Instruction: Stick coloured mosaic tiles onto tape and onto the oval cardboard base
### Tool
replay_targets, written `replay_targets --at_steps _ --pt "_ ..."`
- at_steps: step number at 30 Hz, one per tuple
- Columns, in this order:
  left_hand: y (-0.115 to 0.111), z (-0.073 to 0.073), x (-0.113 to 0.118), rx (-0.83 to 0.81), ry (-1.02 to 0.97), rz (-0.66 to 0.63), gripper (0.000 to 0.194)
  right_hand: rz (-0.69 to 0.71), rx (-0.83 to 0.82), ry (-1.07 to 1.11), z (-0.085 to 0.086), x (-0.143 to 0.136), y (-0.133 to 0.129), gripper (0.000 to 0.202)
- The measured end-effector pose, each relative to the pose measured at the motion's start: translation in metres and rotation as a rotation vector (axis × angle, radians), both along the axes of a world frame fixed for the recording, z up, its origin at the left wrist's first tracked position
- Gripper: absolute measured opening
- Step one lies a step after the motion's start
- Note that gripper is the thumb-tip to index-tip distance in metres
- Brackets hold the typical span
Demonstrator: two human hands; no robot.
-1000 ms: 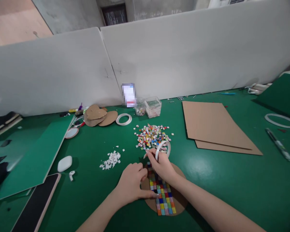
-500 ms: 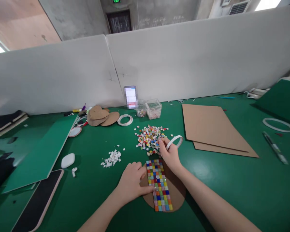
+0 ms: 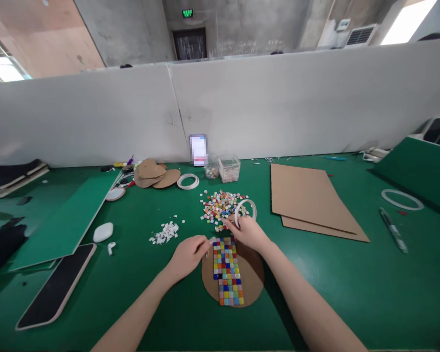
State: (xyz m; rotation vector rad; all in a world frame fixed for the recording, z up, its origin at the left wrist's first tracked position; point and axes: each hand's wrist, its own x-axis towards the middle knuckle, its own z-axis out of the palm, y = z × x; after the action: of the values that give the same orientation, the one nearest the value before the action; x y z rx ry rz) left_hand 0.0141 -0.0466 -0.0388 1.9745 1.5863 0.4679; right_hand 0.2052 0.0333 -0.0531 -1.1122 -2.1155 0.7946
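A round cardboard disc [image 3: 254, 274] lies on the green table, with rows of small coloured tiles [image 3: 229, 274] across its left and middle part. At the disc's upper left edge is my left hand [image 3: 188, 253], thumb and fingers closed together near the top tiles; what they hold, if anything, is too small to name. My right hand [image 3: 247, 230] is pinched at the lower edge of the loose tile pile [image 3: 222, 205]; its fingertips' contents cannot be made out. A white tape ring [image 3: 254, 210] hangs around a finger of my right hand.
White chips [image 3: 165, 233] lie left of the tile pile. Two clear containers [image 3: 229, 168] and a lit phone [image 3: 198, 149] stand behind it. Cardboard sheets [image 3: 308, 195] are on the right. A dark phone [image 3: 58, 288] and earbud case [image 3: 103, 232] lie left.
My left hand has moved up from the tile rows to their top left corner, its thumb drawn in. My right hand has shifted slightly left along the pile. The camera view has tilted up.
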Motion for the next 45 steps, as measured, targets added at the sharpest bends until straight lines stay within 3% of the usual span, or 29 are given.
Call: replay_targets --at_steps 5,11,22,26,30,33,36,39,45 --pt "0.0 0.001 0.004 -0.051 -0.002 0.094 0.045 0.001 0.014 0.007 0.001 -0.001 -0.001 0.033" --pt "0.007 -0.003 0.005 -0.037 0.009 0.162 0.048 -0.06 -0.015 0.095 -0.01 0.001 0.006 0.032" --pt "0.063 -0.004 0.022 0.084 -0.075 0.246 0.035 -0.2 -0.033 0.259 -0.02 0.002 0.012 0.032" --pt "0.072 -0.01 0.02 0.094 -0.133 0.245 0.027 -0.305 -0.055 0.318 -0.021 0.005 0.015 0.033" --pt "0.066 -0.016 0.014 0.072 -0.201 0.243 0.029 -0.456 -0.063 0.402 -0.017 0.007 0.016 0.037" --pt "0.062 -0.014 0.009 0.066 -0.232 0.253 0.026 -0.556 -0.165 0.633 -0.011 0.008 0.016 0.037" --pt "0.061 -0.006 0.006 0.016 -0.247 0.192 0.026 -0.587 -0.274 0.837 -0.006 0.009 0.018 0.034" --pt "0.059 0.003 0.003 -0.076 -0.206 0.046 0.027 -0.619 -0.356 0.992 -0.002 0.01 0.018 0.033" --pt "0.057 0.004 0.008 -0.065 -0.062 -0.064 0.019 -0.629 -0.371 1.021 0.003 0.01 0.015 0.03"
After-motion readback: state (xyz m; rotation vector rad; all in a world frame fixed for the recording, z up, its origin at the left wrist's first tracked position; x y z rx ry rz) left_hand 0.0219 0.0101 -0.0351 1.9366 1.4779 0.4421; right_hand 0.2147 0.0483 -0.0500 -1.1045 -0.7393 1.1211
